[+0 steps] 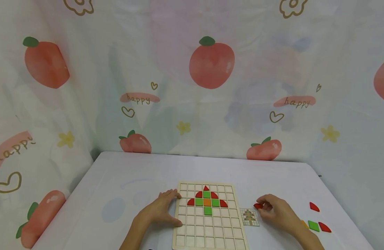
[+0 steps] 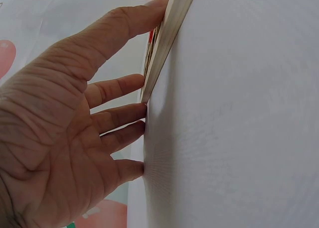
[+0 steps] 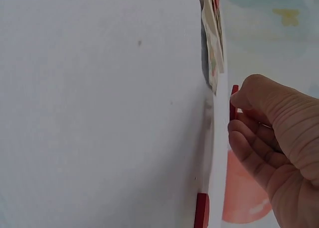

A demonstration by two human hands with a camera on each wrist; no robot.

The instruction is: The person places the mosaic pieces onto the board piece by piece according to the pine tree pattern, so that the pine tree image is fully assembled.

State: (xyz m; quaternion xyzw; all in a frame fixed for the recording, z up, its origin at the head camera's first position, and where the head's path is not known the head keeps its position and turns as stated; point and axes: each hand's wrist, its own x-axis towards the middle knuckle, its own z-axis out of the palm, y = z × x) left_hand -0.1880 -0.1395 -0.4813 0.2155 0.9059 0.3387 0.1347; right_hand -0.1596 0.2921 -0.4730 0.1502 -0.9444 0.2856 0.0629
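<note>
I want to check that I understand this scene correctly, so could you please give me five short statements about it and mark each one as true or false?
1. The right hand pinches a red piece. True.
2. The left hand holds the small card. False: it touches the left side of the board, and the card lies beside the board's right side.
3. On the board, an orange square sits between two green squares. True.
4. The board's top row holds three pieces. False: it holds only one, a red triangle.
5. The loose green piece lies left of the board. False: it lies to the right, near a loose red piece.
</note>
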